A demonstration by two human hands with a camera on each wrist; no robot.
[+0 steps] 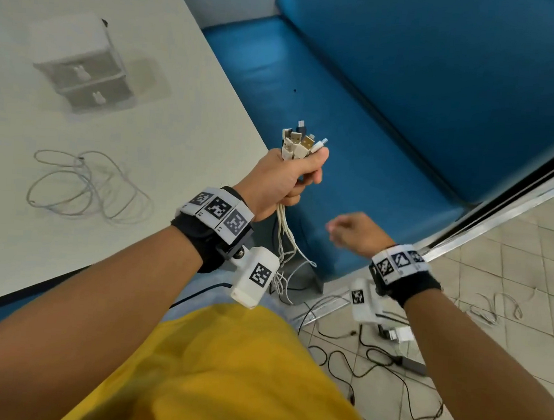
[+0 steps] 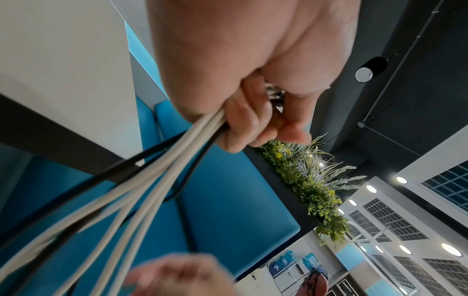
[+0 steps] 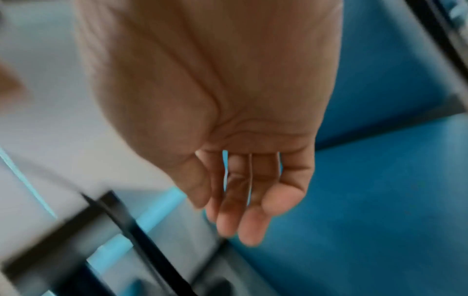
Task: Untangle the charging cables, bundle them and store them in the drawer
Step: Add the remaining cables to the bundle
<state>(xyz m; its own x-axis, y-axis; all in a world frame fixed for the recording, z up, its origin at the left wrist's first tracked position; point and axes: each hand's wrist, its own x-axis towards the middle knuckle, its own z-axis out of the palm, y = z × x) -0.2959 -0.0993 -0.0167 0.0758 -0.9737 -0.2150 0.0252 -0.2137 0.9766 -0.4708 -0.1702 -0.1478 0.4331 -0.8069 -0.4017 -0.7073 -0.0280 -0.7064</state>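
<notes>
White and black charging cables point(image 1: 284, 230) are hanging below the table edge from the left hand point(image 1: 283, 177), which is fisting them just under their plugs; the right hand point(image 1: 354, 230) is hovering empty, fingers relaxed. It should be combing downward gently, easing snags out before coiling.

The charging cables point(image 1: 283, 239) have smooth, matt sheaths that look like plastic, most off-white and a few black, and their plugs point(image 1: 301, 142) end in shiny bare metal set in pale plastic shells. The table point(image 1: 161, 156) on the left has a smooth, matt pale top. The small drawer unit point(image 1: 85, 65) on its far part looks like matt white plastic. The bench seat point(image 1: 354, 169) is smooth blue upholstery with a faint sheen. The floor point(image 1: 512, 252) at right is pale tile, edged by a glossy metal rail point(image 1: 498, 218)
</notes>
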